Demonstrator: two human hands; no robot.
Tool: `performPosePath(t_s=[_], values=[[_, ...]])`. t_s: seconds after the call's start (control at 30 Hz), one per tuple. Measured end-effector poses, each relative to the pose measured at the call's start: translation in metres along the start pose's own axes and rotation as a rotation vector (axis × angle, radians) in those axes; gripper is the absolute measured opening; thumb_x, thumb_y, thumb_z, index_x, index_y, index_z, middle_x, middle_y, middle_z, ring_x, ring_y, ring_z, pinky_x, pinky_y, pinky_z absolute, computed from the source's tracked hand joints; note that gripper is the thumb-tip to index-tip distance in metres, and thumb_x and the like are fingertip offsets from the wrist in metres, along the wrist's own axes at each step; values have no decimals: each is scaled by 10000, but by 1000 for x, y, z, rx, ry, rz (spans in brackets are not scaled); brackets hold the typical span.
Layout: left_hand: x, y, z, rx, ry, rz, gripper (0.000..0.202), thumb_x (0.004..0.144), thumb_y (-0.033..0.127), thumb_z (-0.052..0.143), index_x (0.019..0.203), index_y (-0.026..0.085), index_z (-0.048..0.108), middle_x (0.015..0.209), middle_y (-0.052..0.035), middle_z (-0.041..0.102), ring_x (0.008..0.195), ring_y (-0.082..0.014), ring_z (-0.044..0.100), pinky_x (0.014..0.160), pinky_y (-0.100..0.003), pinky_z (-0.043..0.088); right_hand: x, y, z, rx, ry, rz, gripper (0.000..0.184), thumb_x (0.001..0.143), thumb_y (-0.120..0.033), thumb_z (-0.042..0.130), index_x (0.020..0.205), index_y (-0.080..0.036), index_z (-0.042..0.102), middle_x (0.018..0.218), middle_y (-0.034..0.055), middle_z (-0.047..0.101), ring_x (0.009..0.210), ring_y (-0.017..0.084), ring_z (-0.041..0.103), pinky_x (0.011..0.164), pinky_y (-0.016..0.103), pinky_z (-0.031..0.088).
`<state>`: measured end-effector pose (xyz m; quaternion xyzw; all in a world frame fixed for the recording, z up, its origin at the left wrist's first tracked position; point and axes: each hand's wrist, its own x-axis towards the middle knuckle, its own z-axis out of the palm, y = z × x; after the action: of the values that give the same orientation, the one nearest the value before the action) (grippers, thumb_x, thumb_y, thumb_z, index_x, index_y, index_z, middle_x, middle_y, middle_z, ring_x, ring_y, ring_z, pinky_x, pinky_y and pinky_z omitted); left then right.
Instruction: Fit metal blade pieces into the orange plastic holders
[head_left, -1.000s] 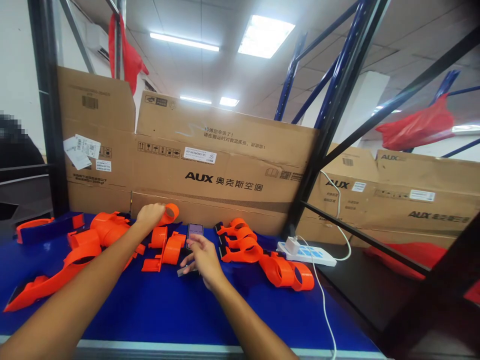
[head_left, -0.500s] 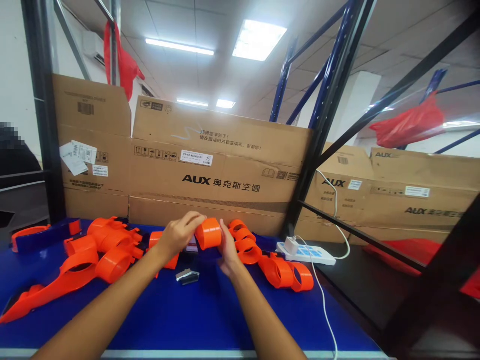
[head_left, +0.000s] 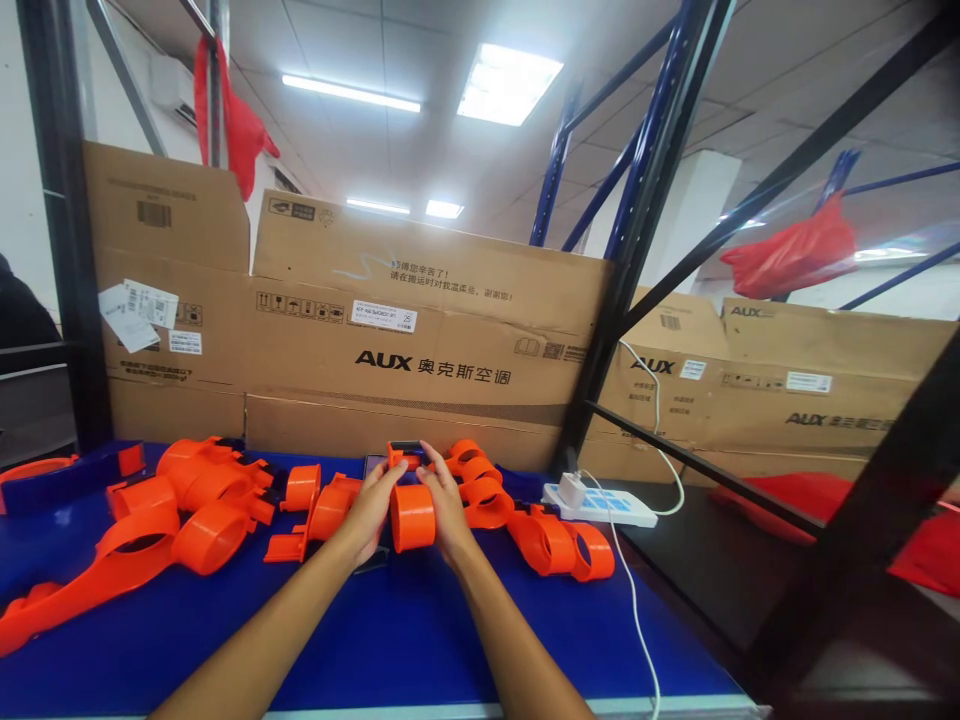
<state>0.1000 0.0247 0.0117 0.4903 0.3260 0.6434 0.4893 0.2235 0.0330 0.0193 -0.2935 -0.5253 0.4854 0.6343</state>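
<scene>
Both hands hold one orange plastic ring part (head_left: 412,515) just above the blue table (head_left: 375,640). My left hand (head_left: 369,508) grips its left side and my right hand (head_left: 445,505) grips its right side, fingers curled round it. Thumbs and fingertips meet at a small dark and orange piece on the part's top (head_left: 406,455). A phone lies on the table behind the hands, mostly hidden. More orange parts (head_left: 315,505) lie just left of my left hand.
A pile of orange ring parts (head_left: 180,500) lies at the left and a row of them (head_left: 547,535) at the right. A white power strip (head_left: 600,505) with a cable sits right of them. AUX cardboard boxes (head_left: 420,360) stand behind. A dark rack post (head_left: 615,300) rises at the right.
My left hand picked up an orange ring part from the left and carried it to the middle. My right hand left a small metal piece and joined it; both lowered the part.
</scene>
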Motion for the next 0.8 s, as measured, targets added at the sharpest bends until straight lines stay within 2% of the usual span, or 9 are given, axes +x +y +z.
performPosePath(t_s=[0.2, 0.37, 0.5, 0.57, 0.7, 0.8], values=[[-1, -2, -24, -154, 85, -88, 585, 738, 636, 787, 1105, 184, 730, 980, -94, 785, 846, -260, 742, 744, -343, 561, -5, 17, -2, -132, -26, -33, 557, 887, -575, 647, 1315, -220, 686, 923, 56, 709, 739, 176, 627, 547, 239, 496], [-7, 0, -34, -211, 107, -89, 531, 622, 565, 891, 939, 165, 748, 845, -48, 758, 753, -209, 701, 689, -289, 527, -11, 28, -3, -219, -44, -58, 513, 781, -524, 779, 1166, -190, 715, 861, 42, 701, 620, 153, 592, 460, 229, 472], [-14, 0, -33, -235, 100, -98, 467, 628, 516, 908, 892, 170, 742, 775, -11, 730, 648, -153, 645, 622, -255, 496, -17, 29, -4, -290, -87, -66, 387, 834, -531, 728, 968, -168, 737, 694, 12, 663, 485, 137, 522, 412, 242, 422], [-16, 1, -32, -247, 90, -109, 461, 641, 509, 905, 906, 166, 748, 767, -15, 733, 644, -155, 647, 616, -256, 495, -19, 26, -4, -320, -125, -75, 369, 873, -532, 681, 912, -169, 736, 668, 11, 654, 488, 146, 527, 430, 251, 428], [-18, 6, -31, -274, 73, -126, 476, 651, 496, 909, 940, 147, 762, 790, -43, 752, 685, -172, 673, 644, -260, 506, -18, 19, -4, -363, -196, -123, 351, 922, -496, 607, 841, -178, 733, 721, 22, 670, 659, 185, 598, 589, 270, 488], [-19, 9, -30, -301, 70, -127, 467, 646, 466, 923, 941, 143, 760, 788, -38, 752, 663, -151, 659, 643, -244, 503, -17, 15, -4, -398, -208, -154, 380, 944, -491, 562, 784, -177, 704, 716, 10, 646, 668, 171, 554, 613, 258, 457]])
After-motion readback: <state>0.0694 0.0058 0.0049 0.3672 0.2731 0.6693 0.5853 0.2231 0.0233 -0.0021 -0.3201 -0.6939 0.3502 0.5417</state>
